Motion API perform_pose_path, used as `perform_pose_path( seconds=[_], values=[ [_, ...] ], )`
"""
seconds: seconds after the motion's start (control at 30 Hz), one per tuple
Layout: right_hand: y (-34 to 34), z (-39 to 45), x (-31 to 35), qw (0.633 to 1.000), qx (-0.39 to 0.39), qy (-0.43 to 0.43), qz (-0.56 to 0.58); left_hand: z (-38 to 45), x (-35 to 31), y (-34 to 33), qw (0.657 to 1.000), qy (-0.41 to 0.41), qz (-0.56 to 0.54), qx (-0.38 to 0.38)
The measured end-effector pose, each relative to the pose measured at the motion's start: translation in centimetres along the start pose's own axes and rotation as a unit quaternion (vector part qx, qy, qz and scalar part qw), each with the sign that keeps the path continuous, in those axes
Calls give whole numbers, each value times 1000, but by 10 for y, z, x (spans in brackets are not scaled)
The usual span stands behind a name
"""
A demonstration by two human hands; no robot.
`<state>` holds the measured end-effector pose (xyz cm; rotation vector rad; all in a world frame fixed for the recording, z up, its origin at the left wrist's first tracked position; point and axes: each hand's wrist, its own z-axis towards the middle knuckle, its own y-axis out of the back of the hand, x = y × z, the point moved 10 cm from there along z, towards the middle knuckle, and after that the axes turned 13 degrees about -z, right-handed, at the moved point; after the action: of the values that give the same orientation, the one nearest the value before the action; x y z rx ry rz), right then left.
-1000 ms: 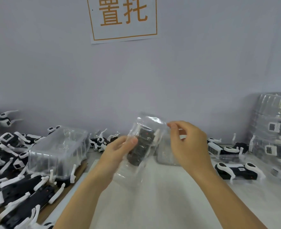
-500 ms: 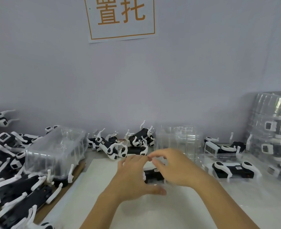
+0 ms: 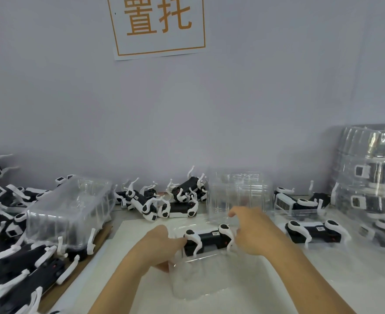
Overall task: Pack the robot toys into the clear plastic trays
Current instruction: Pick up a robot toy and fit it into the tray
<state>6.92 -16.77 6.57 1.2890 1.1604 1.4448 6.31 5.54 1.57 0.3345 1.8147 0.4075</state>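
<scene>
A black-and-white robot toy [image 3: 207,240] lies on its side in a clear plastic tray [image 3: 194,282] on the white table top, right in front of me. My left hand [image 3: 161,249] pinches the tray's left end, thumb below and fingers on top, with fingertips touching the toy. My right hand [image 3: 253,234] is at the toy's right end with fingers curled onto it and the index finger lifted. The tray's right edge is hidden behind that hand.
Loose robot toys [image 3: 8,257] are piled at the left around an upturned clear tray stack [image 3: 69,214]. More loose toys [image 3: 164,205] and empty clear trays [image 3: 240,193] stand at the back. A packed toy [image 3: 316,232] and stacked packed trays [image 3: 372,177] are at the right.
The tray with the toy was held up on end in both hands. It has come down flat onto the table, and my hands have spread to its two ends.
</scene>
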Motion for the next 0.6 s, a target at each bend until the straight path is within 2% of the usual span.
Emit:
perform_pose_path(
  seconds=[0.17, 0.27, 0.3, 0.37, 0.43, 0.47, 0.6],
  values=[
    [22, 1, -1, 996, -51, -2, 76, -6, -21, 13, 996, -44, -67, -45],
    [62, -5, -19, 977, -165, -39, 130, -15, -52, 24, 978, -127, -133, -96],
    [77, -9, -28, 966, -205, -54, 145, -21, -63, 20, 968, -153, -177, -88],
    [100, -18, -51, 946, -261, -78, 174, -35, -83, -5, 939, -185, -289, -7],
    [120, -28, -76, 934, -292, -99, 177, -46, -99, -39, 899, -181, -391, 75],
    [127, -33, -89, 930, -303, -112, 175, -46, -106, -55, 890, -177, -410, 89],
    [141, -52, -135, 919, -319, -171, 159, -39, -133, -113, 904, -188, -375, 83]
  ],
)
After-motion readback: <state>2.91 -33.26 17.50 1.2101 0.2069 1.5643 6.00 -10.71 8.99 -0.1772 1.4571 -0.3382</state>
